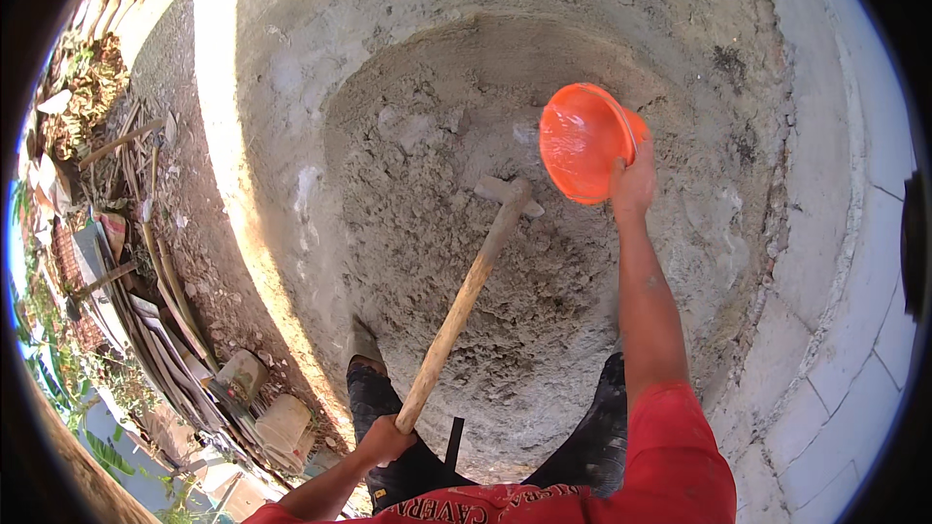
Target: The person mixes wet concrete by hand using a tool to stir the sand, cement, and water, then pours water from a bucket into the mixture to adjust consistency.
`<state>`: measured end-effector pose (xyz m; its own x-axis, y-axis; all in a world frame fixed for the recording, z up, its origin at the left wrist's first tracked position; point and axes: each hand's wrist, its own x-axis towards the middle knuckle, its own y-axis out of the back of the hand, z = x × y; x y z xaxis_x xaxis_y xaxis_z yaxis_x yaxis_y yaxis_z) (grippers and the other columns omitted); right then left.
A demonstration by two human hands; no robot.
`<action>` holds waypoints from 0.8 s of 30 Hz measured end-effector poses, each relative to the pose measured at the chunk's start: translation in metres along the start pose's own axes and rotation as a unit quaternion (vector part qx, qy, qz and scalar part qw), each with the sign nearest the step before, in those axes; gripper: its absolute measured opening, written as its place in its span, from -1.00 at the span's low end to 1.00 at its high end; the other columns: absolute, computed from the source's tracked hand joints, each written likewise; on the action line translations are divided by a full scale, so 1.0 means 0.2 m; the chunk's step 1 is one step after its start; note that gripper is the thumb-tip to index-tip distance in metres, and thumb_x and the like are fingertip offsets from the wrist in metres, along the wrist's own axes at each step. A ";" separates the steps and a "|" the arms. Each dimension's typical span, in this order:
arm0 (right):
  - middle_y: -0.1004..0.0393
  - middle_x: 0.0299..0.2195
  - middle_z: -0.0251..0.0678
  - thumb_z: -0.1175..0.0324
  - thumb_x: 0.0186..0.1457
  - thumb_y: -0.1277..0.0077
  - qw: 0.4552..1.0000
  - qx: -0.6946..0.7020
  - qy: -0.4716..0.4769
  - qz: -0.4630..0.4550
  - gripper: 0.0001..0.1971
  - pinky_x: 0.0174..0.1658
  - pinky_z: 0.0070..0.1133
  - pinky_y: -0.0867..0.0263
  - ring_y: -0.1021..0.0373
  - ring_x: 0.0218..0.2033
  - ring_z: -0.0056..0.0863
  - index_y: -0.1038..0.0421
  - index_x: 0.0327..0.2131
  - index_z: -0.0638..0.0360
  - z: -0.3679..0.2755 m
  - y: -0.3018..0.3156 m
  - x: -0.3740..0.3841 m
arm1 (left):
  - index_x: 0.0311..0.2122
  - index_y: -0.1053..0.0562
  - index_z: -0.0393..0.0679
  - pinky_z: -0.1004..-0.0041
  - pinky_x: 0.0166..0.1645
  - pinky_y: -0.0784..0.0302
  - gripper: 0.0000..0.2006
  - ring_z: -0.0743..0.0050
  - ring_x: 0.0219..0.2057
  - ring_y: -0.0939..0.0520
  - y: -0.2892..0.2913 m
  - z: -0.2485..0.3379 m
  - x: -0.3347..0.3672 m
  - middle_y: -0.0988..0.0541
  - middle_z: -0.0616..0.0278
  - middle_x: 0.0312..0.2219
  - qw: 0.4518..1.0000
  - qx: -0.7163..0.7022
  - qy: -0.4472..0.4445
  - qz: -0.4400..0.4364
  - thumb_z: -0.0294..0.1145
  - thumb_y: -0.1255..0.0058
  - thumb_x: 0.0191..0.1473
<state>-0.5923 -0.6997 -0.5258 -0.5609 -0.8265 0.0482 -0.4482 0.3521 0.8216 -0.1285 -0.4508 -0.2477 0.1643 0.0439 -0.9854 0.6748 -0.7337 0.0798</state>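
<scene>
My left hand (384, 442) is wrapped round the lower end of a long wooden handle that belongs to a hoe (456, 315). The hoe's head rests in a heap of damp grey-brown mortar mix (417, 233) on the ground between and ahead of my feet. In my right hand (634, 180) is an orange plastic bucket (582, 141), gripped by its near right side and held tilted above the right part of the mix. The bucket's glossy inner wall faces me, with a thin wire handle along its rim.
A tiled surface (835, 408) runs along the right side. At the left lie stacked boards and scrap sheets (146, 320), with dirty plastic containers (283, 424) beside them. A bright sunlit strip (228, 136) separates that clutter from the concrete floor (291, 68).
</scene>
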 end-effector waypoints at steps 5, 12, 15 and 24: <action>-0.23 0.16 -0.11 0.46 0.06 -0.06 0.996 -0.052 0.047 -0.057 -0.77 -0.07 -0.20 -0.46 -0.31 0.12 -0.05 -0.33 -0.18 0.19 -0.43 -0.19 -0.05 | -0.29 -0.47 -0.35 0.35 -0.55 -0.46 -0.73 0.37 -0.67 -0.56 -0.02 -0.12 0.06 -0.52 0.12 -0.66 0.999 -0.003 -0.048 -0.003 -0.37 -0.14 -0.07; -0.26 0.09 -0.28 0.46 0.08 0.03 0.950 -0.124 0.285 0.022 -0.88 -0.20 -0.37 -0.54 -0.26 0.14 -0.18 -0.38 -0.27 0.06 -0.37 -0.20 -0.03 | -0.35 -0.46 -0.37 0.34 -0.55 -0.46 -0.77 0.38 -0.68 -0.58 -0.02 -0.05 0.05 -0.54 0.07 -0.66 0.999 0.004 -0.034 -0.008 -0.39 -0.14 -0.03; -0.28 0.07 -0.23 0.48 0.02 -0.02 0.992 -0.079 0.098 0.024 -0.81 -0.16 -0.30 -0.50 -0.29 0.10 -0.12 -0.38 -0.23 0.11 -0.23 0.01 0.00 | -0.42 -0.43 -0.30 0.42 -0.63 -0.41 -0.83 0.49 -0.73 -0.52 -0.07 0.03 0.00 -0.49 0.21 -0.71 1.000 -0.028 0.001 -0.011 -0.44 -0.16 -0.02; -0.42 -0.06 -0.07 0.39 0.09 -0.05 0.665 0.477 -0.477 0.321 -0.52 -0.14 -0.42 -0.57 -0.47 -0.23 -0.21 -0.22 0.05 0.38 1.74 0.51 -0.35 | -0.42 -0.44 -0.28 0.40 -0.58 -0.45 -0.78 0.44 -0.68 -0.57 -0.47 0.11 0.03 -0.53 0.18 -0.69 0.999 -0.005 0.039 0.031 -0.37 -0.19 -0.09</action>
<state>-0.8412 -0.4533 -0.6420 -0.8323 0.1222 -0.5407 0.1136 0.9923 0.0493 -0.2071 -0.3968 -0.2646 0.2615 0.0517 -0.9638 0.6690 -0.7295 0.1424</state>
